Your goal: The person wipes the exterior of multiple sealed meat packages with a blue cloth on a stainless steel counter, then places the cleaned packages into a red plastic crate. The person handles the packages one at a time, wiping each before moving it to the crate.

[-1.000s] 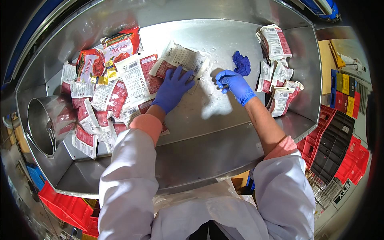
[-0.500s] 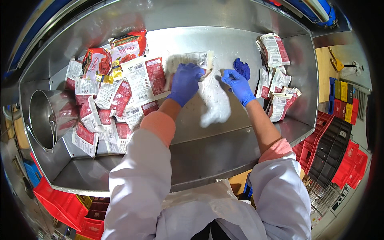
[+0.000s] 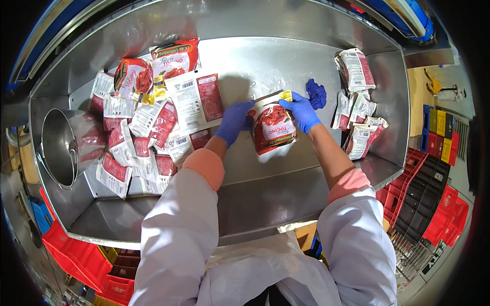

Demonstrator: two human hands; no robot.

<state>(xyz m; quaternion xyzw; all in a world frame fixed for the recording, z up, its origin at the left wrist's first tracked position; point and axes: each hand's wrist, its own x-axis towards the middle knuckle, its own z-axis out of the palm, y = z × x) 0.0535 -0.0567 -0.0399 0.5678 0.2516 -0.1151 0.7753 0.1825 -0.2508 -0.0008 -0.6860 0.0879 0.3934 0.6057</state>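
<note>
Between my gloved hands is a red and white meat pouch [image 3: 275,125], its printed front turned up. My left hand [image 3: 236,121] is closed on the pouch's left edge. At the upper right corner, by a yellow strip, the fingers of my right hand [image 3: 302,112] pinch it. A crumpled dark blue cloth or glove [image 3: 316,94] lies just beyond my right hand. Several similar pouches [image 3: 195,100] are heaped to the left of my left hand. A smaller pile of pouches [image 3: 356,70] rests against the right wall of the steel tray.
A metal pail [image 3: 57,148] lies tipped at the left of the steel tray [image 3: 265,204], whose raised walls surround the work. Red crates [image 3: 76,257] stand below left. Black crates [image 3: 421,188] and red crates [image 3: 449,214] are stacked outside at right.
The pouch, blurred under my left hand before, has come right and nearer, with its front now showing. My right hand, previously off it, has taken its upper corner.
</note>
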